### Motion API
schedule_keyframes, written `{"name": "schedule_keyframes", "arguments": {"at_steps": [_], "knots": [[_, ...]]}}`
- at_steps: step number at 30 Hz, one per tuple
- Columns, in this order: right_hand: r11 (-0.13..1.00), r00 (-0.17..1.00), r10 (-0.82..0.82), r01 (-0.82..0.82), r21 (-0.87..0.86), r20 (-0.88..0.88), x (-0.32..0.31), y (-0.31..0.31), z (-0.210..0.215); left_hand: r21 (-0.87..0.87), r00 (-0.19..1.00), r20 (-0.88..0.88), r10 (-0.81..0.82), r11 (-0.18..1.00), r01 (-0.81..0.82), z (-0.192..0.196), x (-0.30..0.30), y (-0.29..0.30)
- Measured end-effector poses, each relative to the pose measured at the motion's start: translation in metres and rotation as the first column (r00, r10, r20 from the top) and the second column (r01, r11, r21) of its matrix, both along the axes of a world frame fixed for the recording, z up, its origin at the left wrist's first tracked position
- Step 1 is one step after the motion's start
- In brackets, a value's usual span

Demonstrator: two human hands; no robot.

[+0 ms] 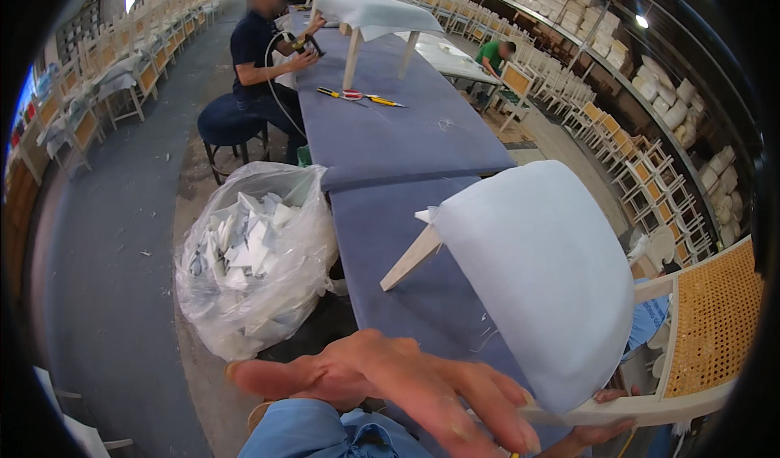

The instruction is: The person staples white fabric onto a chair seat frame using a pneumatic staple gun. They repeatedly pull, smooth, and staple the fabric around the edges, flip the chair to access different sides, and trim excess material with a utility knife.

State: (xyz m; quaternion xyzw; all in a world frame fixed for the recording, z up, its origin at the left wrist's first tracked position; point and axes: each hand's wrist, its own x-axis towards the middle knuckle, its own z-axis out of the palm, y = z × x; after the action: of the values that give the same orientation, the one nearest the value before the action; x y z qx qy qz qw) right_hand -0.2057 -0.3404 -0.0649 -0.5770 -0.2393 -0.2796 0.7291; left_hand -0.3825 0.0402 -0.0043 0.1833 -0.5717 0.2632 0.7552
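Note:
A wooden chair [536, 275] with a pale blue-grey padded seat lies tipped over the near end of a blue-grey padded table [390, 247]. One leg [413, 257] sticks out to the left, and its cane backrest [715, 320] is at the right. My right hand [600, 432] is wrapped round the wooden frame rail below the seat. Close to the camera, my left hand [398, 389] is raised with its thumb spread from the fingers. Its fingertips overlap the rail's end; whether they touch it cannot be seen. No object shows in its grasp.
A clear plastic bag [260, 255] full of white scraps stands left of the table. Farther along the table are yellow-handled tools [357, 97] and another padded chair [378, 15]. A seated co-worker [264, 60] holds a hosed tool there. Chair rows [658, 190] line the right side.

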Motion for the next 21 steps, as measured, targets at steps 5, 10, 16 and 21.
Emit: {"name": "schedule_keyframes", "arguments": {"at_steps": [5,10,16,21], "knots": [[0.997,0.994,0.043,-0.037,0.061,-0.099,-0.002,0.004,-0.009,-0.041,0.988,0.149,-0.028,0.999,0.034,-0.006,-0.001,-0.013],[0.995,0.994,0.102,-0.101,0.024,-0.04,-0.002,0.0,-0.01,0.055,0.986,0.073,-0.15,0.988,0.147,0.008,-0.006,-0.011],[0.995,0.997,0.066,-0.064,0.081,-0.03,-0.004,0.0,-0.01,0.137,0.977,-0.016,-0.211,0.968,0.211,0.033,-0.002,0.025],[0.99,0.993,-0.032,0.047,0.132,-0.11,-0.002,-0.004,-0.016,0.096,0.985,0.123,-0.124,0.989,0.112,0.027,0.018,0.051]]}}
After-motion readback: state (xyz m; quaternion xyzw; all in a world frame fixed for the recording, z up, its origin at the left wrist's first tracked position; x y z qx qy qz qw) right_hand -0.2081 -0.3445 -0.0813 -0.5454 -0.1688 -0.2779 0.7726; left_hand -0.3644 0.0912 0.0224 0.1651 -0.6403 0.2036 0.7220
